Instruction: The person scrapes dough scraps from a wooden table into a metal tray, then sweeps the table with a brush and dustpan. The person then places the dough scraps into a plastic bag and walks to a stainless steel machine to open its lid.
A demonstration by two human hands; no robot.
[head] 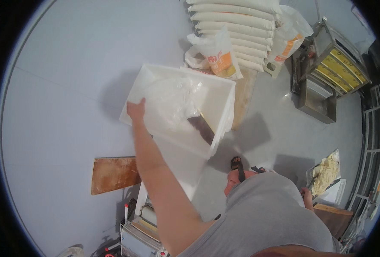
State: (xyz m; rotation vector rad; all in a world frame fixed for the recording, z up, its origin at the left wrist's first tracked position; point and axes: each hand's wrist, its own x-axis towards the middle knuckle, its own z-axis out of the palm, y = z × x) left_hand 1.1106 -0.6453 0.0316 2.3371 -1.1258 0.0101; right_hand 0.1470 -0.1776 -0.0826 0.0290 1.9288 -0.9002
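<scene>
My left hand grips the left rim of a large white plastic tub, the thumb on the inner side. The tub appears tilted toward me. Crumpled clear plastic film lies in it, beside a dark brown flat piece with a pale edge. Low at my right side, my right hand holds the edge of a dark tray. Pale yellow, uneven, flaky material covers most of that tray. My right fingers are only partly visible past my shirt.
Stacked white sacks stand behind the tub, with an opened printed bag in front. A metal cabinet and an open metal box are at right. A brown board leans by the left wall; a machine sits below it.
</scene>
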